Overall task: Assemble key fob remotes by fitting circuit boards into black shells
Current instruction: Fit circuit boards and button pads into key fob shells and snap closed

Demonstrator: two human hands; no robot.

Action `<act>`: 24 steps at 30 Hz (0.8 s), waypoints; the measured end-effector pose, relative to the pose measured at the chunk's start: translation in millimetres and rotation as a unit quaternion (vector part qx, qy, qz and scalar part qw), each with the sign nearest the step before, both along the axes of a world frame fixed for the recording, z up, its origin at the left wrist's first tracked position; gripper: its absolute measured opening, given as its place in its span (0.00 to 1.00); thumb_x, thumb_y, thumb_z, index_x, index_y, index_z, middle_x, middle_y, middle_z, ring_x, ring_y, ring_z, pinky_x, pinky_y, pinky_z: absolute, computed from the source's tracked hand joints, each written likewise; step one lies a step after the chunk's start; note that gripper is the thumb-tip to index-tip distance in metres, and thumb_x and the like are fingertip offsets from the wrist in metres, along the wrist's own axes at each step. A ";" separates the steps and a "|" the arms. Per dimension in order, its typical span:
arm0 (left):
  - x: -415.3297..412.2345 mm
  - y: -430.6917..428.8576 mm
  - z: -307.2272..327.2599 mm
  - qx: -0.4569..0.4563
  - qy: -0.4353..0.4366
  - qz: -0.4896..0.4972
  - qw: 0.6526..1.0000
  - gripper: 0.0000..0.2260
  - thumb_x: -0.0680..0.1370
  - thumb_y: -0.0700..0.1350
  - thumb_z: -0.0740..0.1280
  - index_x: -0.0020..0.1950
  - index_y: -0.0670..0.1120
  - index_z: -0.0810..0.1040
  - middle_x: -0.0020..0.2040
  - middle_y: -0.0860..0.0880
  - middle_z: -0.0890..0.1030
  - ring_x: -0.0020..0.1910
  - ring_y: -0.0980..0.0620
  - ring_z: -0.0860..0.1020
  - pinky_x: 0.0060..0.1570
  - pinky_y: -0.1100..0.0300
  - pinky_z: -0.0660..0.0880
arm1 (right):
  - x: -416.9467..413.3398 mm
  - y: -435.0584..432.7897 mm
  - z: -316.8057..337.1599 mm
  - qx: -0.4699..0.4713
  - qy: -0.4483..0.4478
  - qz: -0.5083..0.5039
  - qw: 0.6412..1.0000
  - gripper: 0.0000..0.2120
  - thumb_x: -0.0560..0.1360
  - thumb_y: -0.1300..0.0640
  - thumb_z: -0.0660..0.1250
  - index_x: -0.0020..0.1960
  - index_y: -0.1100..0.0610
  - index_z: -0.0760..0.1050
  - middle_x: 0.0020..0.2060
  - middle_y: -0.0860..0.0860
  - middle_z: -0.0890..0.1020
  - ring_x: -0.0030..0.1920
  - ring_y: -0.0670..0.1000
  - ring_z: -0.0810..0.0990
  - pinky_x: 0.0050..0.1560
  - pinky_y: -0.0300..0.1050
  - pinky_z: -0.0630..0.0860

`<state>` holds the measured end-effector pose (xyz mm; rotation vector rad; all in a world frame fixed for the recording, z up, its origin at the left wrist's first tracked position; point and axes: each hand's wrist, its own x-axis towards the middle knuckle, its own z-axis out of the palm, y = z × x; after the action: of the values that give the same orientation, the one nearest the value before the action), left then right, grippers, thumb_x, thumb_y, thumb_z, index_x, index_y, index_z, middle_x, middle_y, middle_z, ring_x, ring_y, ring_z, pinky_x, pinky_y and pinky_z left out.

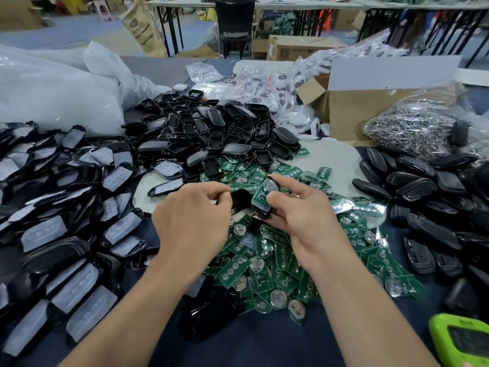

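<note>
Above the heap of green circuit boards (264,260) at the middle of the worktop (277,343), the right hand (299,215) pinches one circuit board (264,196) between thumb and fingers (275,198), tilted, its round battery cell uppermost, while the left hand (193,218) closes its fingers on a black shell (240,200) just beside it. This looks like the fitting step: board and shell are near but not yet mated. Next the board must be squared to the shell's cavity and pressed down flat.
</note>
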<state>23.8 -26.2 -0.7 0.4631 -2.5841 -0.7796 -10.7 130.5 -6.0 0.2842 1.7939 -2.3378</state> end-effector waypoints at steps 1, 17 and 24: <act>2.0 2.1 2.1 -0.031 0.020 0.007 0.999 0.07 0.78 0.56 0.70 0.54 0.64 0.86 0.42 0.58 0.85 0.40 0.55 0.79 0.40 0.58 0.70 | -0.1 0.0 -1.6 0.029 0.010 -0.001 1.000 0.16 0.77 0.70 0.71 0.55 0.50 0.83 0.47 0.57 0.88 0.45 0.54 0.89 0.46 0.49 0.86; 0.9 11.1 -4.0 0.156 0.065 -0.155 0.973 0.19 0.72 0.45 0.77 0.60 0.62 0.85 0.39 0.72 0.81 0.44 0.73 0.81 0.49 0.77 0.76 | 2.7 -5.9 -7.6 0.097 0.054 0.031 0.993 0.15 0.79 0.70 0.67 0.57 0.55 0.85 0.45 0.54 0.89 0.50 0.56 0.89 0.56 0.58 0.85; -6.7 -3.2 2.9 0.330 0.050 -0.060 0.941 0.15 0.75 0.38 0.72 0.51 0.59 0.86 0.40 0.61 0.87 0.34 0.53 0.86 0.36 0.58 0.85 | -0.5 -4.4 -7.1 0.095 0.034 0.006 0.995 0.14 0.79 0.69 0.67 0.51 0.51 0.83 0.44 0.54 0.89 0.45 0.53 0.89 0.46 0.48 0.86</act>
<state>17.1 -29.5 2.1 0.4352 -2.2177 -1.6773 -11.2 126.1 -13.1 0.2232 2.0491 -2.1955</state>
